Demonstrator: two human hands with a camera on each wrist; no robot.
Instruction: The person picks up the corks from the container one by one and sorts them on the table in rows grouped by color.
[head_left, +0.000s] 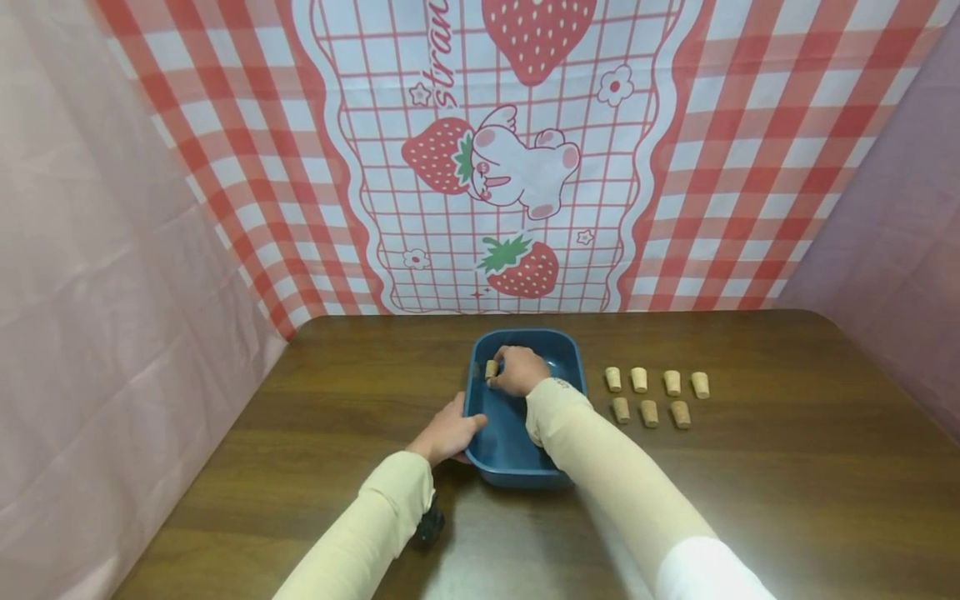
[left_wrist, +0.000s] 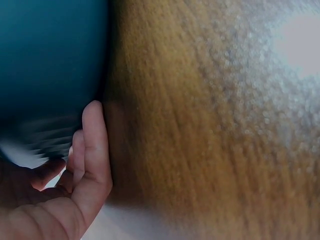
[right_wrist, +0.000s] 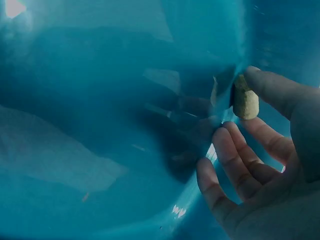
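Observation:
A deep blue rectangular tub (head_left: 517, 477) stands on the table. My left hand (head_left: 448, 432) holds its left side, thumb over the rim and fingers outside; in the left wrist view those fingers (left_wrist: 95, 145) lie against the tub's lower edge. Inside the tub, toward its far left, my right hand (head_left: 522, 371) pinches a small tapered cork stopper (head_left: 491, 369). The right wrist view has that cork (right_wrist: 246, 104) between thumb and index finger close to the tub's wall, the other fingers spread. The right hand and sleeve cover part of the tub's inside.
Right of the tub, several cork stoppers stand in two rows, a far row of paler ones (head_left: 639, 380) and a near row of browner ones (head_left: 649, 413). The brown wooden table (head_left: 337, 375) ends at a strawberry-print checked cloth (head_left: 517, 167). A dark object (head_left: 429, 525) shows beneath the left sleeve.

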